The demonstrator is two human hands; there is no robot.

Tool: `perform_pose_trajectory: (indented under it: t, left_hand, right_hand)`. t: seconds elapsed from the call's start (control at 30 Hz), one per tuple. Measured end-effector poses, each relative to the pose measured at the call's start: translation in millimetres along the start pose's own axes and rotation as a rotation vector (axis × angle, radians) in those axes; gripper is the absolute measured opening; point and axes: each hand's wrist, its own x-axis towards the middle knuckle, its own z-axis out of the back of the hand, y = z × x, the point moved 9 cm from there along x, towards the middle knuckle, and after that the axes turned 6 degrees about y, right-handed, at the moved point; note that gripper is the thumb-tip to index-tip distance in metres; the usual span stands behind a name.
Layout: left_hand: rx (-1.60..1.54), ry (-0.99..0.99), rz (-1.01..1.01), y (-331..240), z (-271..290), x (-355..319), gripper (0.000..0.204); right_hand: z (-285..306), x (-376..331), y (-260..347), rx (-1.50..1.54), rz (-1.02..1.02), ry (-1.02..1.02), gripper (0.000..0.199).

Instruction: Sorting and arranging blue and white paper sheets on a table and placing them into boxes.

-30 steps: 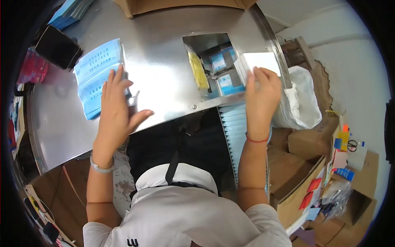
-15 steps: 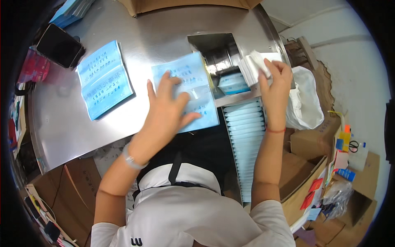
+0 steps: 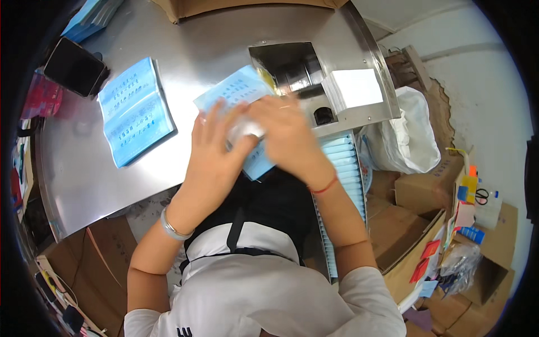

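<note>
Over a light-blue printed plastic sheet or bag (image 3: pixel 231 90) at the table's front edge, both my hands are close together. My left hand (image 3: pixel 216 137) lies on its left part with fingers spread and thumb stretched out. From the right, my right hand (image 3: pixel 289 135) reaches across the sheet, its fingers smeared by motion. A whitish blurred patch (image 3: pixel 244 129) shows between the hands; I cannot make out its edges. To the right, a stack of white slips (image 3: pixel 356 89) rests on the table. Another pile of blue printed sheets (image 3: pixel 137 112) lies to the left.
A rectangular opening (image 3: pixel 292 67) is cut into the metal table (image 3: pixel 185 45). Below it stands a long row of light-blue packets (image 3: pixel 339 168). A white bag (image 3: pixel 412 135) and cardboard boxes (image 3: pixel 424 188) are at the right. A black phone (image 3: pixel 76 66) stands far left.
My right hand has moved left from the white slips to the blue sheet. The sheet has turned and sits partly under both hands. A blue packet in the table opening no longer shows.
</note>
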Motion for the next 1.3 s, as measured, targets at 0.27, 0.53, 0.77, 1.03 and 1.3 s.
perform_pose_trajectory:
  t: [0.27, 0.53, 0.77, 1.03, 1.3]
  left_hand:
    - [0.0, 0.183, 0.187, 19.1, -7.7, 20.5, 0.039]
    - [0.261, 0.127, 0.137, 14.4, 1.5, 34.8, 0.05]
    - [-0.043, 0.152, 0.024, 35.2, 2.9, 19.2, 0.062]
    - [-0.304, 0.081, -0.167, -38.8, 2.6, 40.9, 0.06]
    - [0.375, -0.209, 0.462, 143.3, 89.1, -69.7, 0.03]
  right_hand:
    - [78.0, -53.1, -68.8, -0.566, -0.531, -0.302, 0.026]
    - [92.2, -62.8, -90.2, -0.34, -0.536, -0.143, 0.034]
    - [12.0, -28.9, 41.9, -0.154, -0.146, -0.036, 0.032]
    - [-21.5, 6.8, -72.1, -0.202, -0.35, 0.217, 0.008]
    - [83.0, -47.4, -61.1, -0.442, -0.578, -0.361, 0.017]
